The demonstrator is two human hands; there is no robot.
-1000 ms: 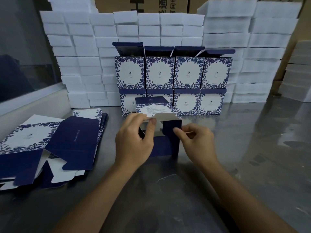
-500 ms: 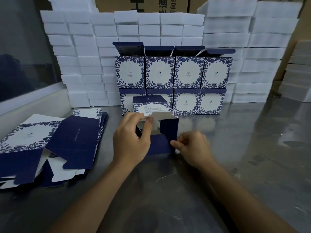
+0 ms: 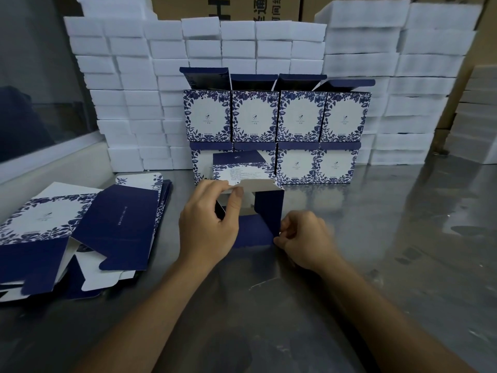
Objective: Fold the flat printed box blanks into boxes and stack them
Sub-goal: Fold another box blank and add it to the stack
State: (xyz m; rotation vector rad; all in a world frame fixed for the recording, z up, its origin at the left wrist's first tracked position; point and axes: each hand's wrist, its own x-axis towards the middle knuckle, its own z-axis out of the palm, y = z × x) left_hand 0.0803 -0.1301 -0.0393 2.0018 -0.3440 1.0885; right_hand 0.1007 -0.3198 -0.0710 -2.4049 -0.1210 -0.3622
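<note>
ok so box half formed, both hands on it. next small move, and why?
Probably fold the navy flap up into the open end. The right hand pinches that flap's lower corner while the left hand holds the white top flap of the box, whose near end gapes open.

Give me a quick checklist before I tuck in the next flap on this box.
1. Left hand grips the top flap: ok.
2. Right hand pinches the box's lower right corner: ok.
3. Box standing squared up: ok.
4. Bottom flaps locked: cannot tell.
5. Blanks within reach on the left: ok.
6. Room on the stack: cannot tell.
</note>
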